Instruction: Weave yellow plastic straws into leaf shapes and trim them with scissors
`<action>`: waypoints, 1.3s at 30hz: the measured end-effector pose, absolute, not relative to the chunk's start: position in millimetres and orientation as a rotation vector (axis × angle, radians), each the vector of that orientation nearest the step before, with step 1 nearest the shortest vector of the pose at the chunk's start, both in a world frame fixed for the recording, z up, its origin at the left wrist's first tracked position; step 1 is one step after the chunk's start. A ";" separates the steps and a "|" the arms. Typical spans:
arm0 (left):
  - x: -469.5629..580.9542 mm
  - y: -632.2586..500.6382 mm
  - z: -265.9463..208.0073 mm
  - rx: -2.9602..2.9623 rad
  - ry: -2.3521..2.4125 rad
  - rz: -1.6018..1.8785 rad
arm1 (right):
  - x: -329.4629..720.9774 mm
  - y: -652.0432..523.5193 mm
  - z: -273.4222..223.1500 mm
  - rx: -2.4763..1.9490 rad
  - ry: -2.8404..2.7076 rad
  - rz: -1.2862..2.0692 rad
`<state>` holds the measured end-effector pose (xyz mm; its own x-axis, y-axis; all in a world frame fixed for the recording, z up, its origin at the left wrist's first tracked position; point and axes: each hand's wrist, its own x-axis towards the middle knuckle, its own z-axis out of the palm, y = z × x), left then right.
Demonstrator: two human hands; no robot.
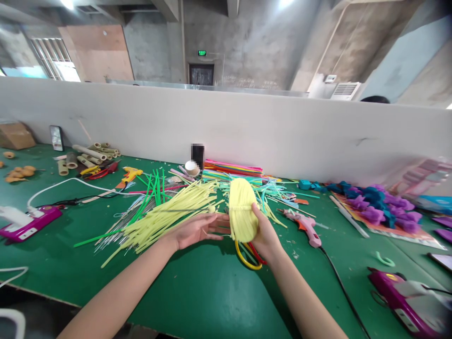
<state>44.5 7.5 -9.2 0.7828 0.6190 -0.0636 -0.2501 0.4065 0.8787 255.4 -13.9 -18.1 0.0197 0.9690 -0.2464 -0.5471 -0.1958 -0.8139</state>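
Observation:
My right hand [265, 235] grips a pale yellow oval piece [243, 214] built from fuzzy pipe cleaners laid side by side, with a band across its middle. The thumb lies on its right edge. My left hand [199, 230] is open, palm inward, its fingers stretched toward the left edge of the oval piece; whether they touch it I cannot tell. Below the piece show a yellow loop [243, 261] and a red loop; what they belong to is hidden. Beyond my left hand lies a heap of loose yellow pipe cleaners [176, 209], with green ones [153, 190] beside it.
A pink glue gun [307, 226] with a black cord lies to the right, a yellow glue gun [131, 175] to the left. Purple power strips [45, 221] sit at both sides. Purple and blue fuzzy pieces [377, 207] lie far right, bamboo tubes [93, 155] back left. A partition [141, 122] closes the back.

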 end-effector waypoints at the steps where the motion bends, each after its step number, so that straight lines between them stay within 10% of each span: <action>1: 44.7 8.8 -11.4 1.009 0.421 0.621 | 256.2 -12.4 -19.4 -0.964 -0.566 1.540; 39: 52.8 20.6 -26.4 0.944 0.709 1.149 | 222.2 -22.7 -44.9 -0.684 -0.689 1.620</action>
